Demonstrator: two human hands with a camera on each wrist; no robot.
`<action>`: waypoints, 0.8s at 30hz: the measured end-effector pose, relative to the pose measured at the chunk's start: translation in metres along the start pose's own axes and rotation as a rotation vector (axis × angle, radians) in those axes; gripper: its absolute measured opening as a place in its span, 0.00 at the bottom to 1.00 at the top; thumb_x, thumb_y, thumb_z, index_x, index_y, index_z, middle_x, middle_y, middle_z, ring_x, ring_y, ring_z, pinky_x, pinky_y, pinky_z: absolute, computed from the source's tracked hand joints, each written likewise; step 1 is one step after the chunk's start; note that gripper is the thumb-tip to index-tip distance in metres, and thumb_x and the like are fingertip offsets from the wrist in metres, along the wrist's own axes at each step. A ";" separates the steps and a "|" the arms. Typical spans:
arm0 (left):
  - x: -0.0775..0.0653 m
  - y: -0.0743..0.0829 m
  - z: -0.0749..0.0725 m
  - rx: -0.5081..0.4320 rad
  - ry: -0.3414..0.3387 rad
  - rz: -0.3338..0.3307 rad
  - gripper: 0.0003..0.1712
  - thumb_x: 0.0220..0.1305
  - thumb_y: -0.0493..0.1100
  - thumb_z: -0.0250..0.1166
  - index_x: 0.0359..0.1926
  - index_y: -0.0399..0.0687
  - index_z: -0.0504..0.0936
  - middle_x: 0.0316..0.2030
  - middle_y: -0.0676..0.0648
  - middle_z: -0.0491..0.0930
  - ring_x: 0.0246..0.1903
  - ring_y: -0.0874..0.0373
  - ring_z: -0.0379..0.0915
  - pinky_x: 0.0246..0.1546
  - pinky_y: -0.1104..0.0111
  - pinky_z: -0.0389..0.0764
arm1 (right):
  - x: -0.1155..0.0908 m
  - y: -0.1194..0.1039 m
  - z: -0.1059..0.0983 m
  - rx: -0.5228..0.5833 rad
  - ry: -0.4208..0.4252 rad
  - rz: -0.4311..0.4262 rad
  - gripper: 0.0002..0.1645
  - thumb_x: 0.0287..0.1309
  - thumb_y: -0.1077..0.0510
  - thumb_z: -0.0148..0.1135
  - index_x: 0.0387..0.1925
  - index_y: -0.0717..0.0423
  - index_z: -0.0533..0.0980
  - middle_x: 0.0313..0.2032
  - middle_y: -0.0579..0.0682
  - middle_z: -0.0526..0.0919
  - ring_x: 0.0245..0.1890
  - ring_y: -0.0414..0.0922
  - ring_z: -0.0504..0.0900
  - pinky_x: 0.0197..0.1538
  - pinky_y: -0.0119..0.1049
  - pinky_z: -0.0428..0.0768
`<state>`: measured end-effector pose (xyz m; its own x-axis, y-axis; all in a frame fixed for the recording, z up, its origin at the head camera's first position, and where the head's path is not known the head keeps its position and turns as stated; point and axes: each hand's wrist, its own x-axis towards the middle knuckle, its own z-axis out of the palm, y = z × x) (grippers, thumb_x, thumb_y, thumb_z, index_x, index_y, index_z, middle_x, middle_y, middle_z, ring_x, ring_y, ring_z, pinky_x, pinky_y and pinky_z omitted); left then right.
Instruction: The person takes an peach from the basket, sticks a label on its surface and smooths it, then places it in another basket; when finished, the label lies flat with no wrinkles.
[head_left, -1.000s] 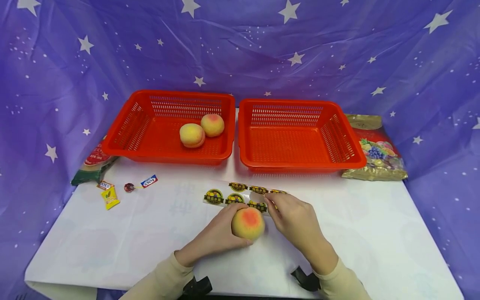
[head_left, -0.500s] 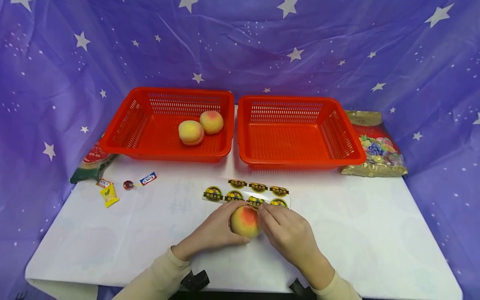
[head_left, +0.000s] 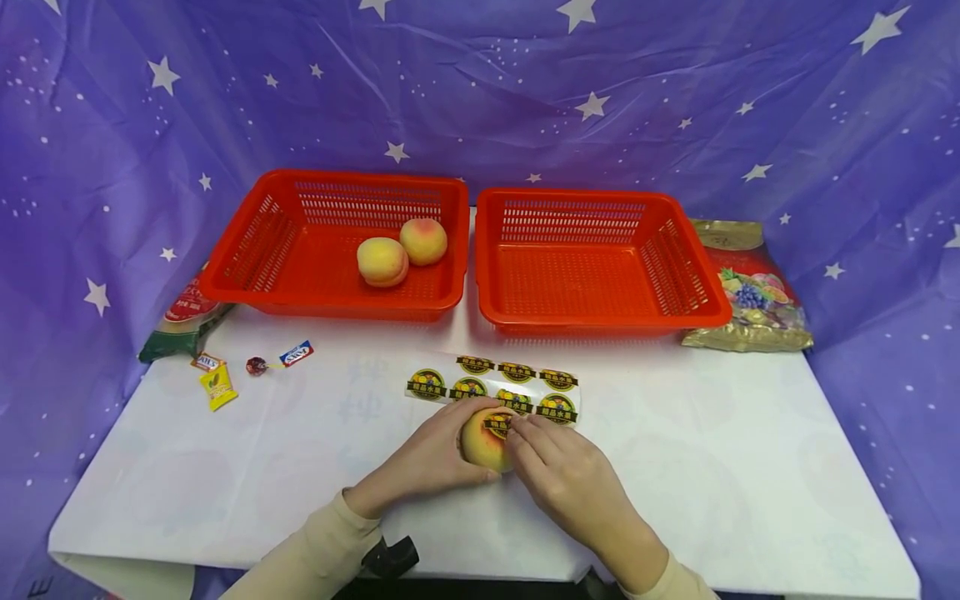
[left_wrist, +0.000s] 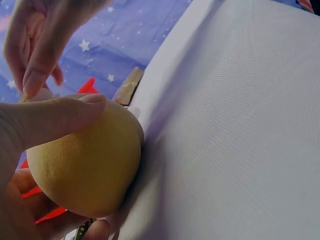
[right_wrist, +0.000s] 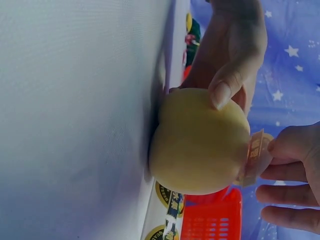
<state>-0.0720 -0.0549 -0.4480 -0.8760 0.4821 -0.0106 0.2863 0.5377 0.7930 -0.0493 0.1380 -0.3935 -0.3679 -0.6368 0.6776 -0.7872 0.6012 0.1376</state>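
Observation:
My left hand grips a yellow-and-red peach low over the white table, its thumb lying across the fruit in the left wrist view. Between the right hand's thumb and index finger is a round black-and-gold sticker, pinched at one edge. In the right wrist view the sticker stands at the side of the peach, with its near edge right at the skin. Just beyond the hands lies a sheet of similar stickers, partly covered by the left fingers.
Two peaches sit in the left red basket. Beside it stands a second red basket. A gold-and-red bag lies at the right, a green-and-red bag at the left. Small wrapped candies are scattered near the left side.
My right hand has moved left and down from the sticker sheet to the peach, bringing a sticker onto its upper side. The left hand keeps its grip on the peach.

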 end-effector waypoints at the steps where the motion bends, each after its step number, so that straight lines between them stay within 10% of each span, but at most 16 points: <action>1: 0.000 0.000 0.000 0.001 0.000 0.003 0.46 0.34 0.57 0.73 0.59 0.65 0.63 0.56 0.63 0.65 0.55 0.63 0.60 0.52 0.60 0.65 | 0.000 0.000 0.000 0.001 -0.001 -0.001 0.15 0.61 0.63 0.44 0.28 0.61 0.77 0.34 0.54 0.82 0.35 0.48 0.81 0.39 0.39 0.78; 24: 0.000 -0.001 -0.001 0.028 -0.012 0.021 0.45 0.35 0.57 0.73 0.58 0.69 0.62 0.56 0.64 0.64 0.56 0.62 0.60 0.52 0.59 0.66 | -0.008 -0.009 0.002 -0.003 -0.099 -0.014 0.15 0.61 0.63 0.41 0.30 0.61 0.76 0.37 0.54 0.81 0.39 0.49 0.80 0.40 0.39 0.78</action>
<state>-0.0726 -0.0562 -0.4487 -0.8649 0.5020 -0.0018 0.3157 0.5466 0.7756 -0.0401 0.1365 -0.4018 -0.4044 -0.6895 0.6008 -0.7909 0.5936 0.1489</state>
